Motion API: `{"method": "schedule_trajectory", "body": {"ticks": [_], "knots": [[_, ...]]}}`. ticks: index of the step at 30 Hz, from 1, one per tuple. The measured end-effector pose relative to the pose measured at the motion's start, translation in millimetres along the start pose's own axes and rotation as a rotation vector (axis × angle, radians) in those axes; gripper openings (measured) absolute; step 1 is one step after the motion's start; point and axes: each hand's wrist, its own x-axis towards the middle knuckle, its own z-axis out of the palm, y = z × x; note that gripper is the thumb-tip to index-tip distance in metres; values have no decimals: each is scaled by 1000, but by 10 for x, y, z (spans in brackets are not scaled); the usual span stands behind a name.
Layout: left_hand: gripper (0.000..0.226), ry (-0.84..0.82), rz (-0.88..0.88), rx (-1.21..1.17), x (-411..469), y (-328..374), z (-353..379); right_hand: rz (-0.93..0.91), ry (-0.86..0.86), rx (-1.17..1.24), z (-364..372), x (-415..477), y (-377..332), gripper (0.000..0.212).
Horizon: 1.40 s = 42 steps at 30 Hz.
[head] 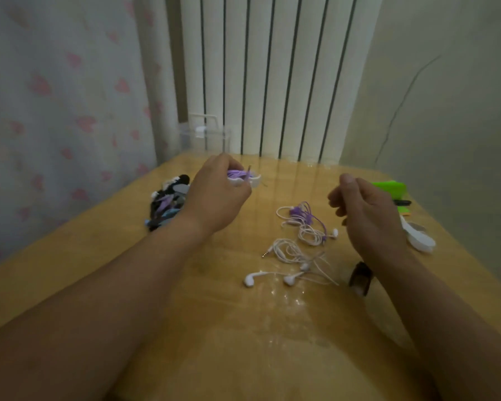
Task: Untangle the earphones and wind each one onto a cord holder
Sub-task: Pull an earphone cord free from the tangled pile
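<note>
Now, from the table's (214, 328) left edge: a dark, mixed heap of spare cord holders (168, 202) lies just left of our left wrist. Our left grip (217, 195) is raised toward the far edge, fingers curled round a white cord holder (253, 180) that has purple earphones (236, 173) wound on it. We judge that set done and due to be put down.

What the coming move turns on lies right of centre. The purple-and-white tangle (307, 224) sits between our two grips but much closer to the right one, just inward of its curled fingers. Its long axis slants from far-left to near-right. Toward the near edge from it lie the loose white earphones (289, 261), the plug pointing left and the buds trailing toward us. We cannot tell whether the two bundles touch.

Our right grip (368, 215) hovers above the table with fingers loosely curled and nothing visible in them, so it is the free one and the nearer to both bundles. We would reach down and inward with it. Beyond it, by the right edge, lie a green object (391, 188) and a white band-like piece (417, 235).
</note>
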Motion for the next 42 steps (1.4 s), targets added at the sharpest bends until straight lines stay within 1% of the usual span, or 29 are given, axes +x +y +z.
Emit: {"method": "schedule_trajectory", "body": {"ticks": [2, 3, 6, 7, 9, 11, 13, 14, 15, 18, 19, 21, 23, 24, 25, 26, 28, 29, 31, 33, 35, 37, 39, 42], "knots": [[10, 54, -59, 73, 23, -115, -153, 37, -12, 5, -54, 38, 15, 47], [13, 89, -79, 140, 9, -177, -235, 49, -52, -10, -69, 40, 3, 47], [20, 169, -94, 390, -47, -417, -402, 42, -244, -165, 9, -8, -1, 41], [20, 165, -110, 463, -72, -488, -420, 19, -308, -235, 58, -42, 16, 37], [24, 98, -145, 568, -132, -574, -411, -29, -433, -383, 150, -102, 39, 26], [30, 43, -146, 599, -208, -613, -381, -34, -562, -476, 228, -154, 24, 15], [28, 68, -78, 626, -277, -643, -361, -22, -651, -535, 264, -176, 18, 27], [24, 89, -33, 648, -299, -659, -364, -26, -670, -573, 273, -172, 21, 31], [20, 95, -3, 661, -317, -678, -375, -45, -677, -606, 283, -166, 32, 31], [16, 75, -10, 653, -324, -715, -438, -51, -695, -599, 286, -161, 26, 15], [16, 94, -8, 628, -326, -703, -449, -49, -687, -566, 284, -164, 21, 10], [15, 163, 51, 540, -350, -609, -436, -33, -627, -445, 285, -165, 17, 4], [12, 196, 140, 403, -384, -428, -364, -17, -525, -313, 287, -151, 11, 6], [12, 169, 171, 308, -393, -318, -307, 2, -481, -239, 289, -142, -3, 7], [12, 98, 171, 203, -401, -215, -233, 34, -449, -153, 288, -136, -11, 7], [14, -16, 144, 108, -409, -108, -163, 70, -427, -63, 287, -140, -32, 8], [25, -275, 51, -41, -386, 34, -12, 121, -398, 58, 274, -146, -49, 9], [32, -380, 5, -97, -365, 78, 54, 141, -392, 97, 270, -150, -53, 11], [47, -526, -73, -217, -341, 141, 166, 183, -379, 186, 262, -145, -49, 16], [56, -608, -154, -369, -354, 173, 268, 212, -329, 253, 234, -121, -53, 19], [50, -636, -233, -543, -392, 176, 338, 202, -275, 267, 201, -109, -72, 20], [39, -626, -264, -652, -400, 182, 371, 142, -256, 219, 183, -103, -78, 20], [33, -610, -246, -699, -384, 186, 375, 92, -286, 192, 179, -100, -77, 15], [31, -589, -256, -782, -372, 197, 357, 80, -376, 253, 150, -92, -80, 11]]}}
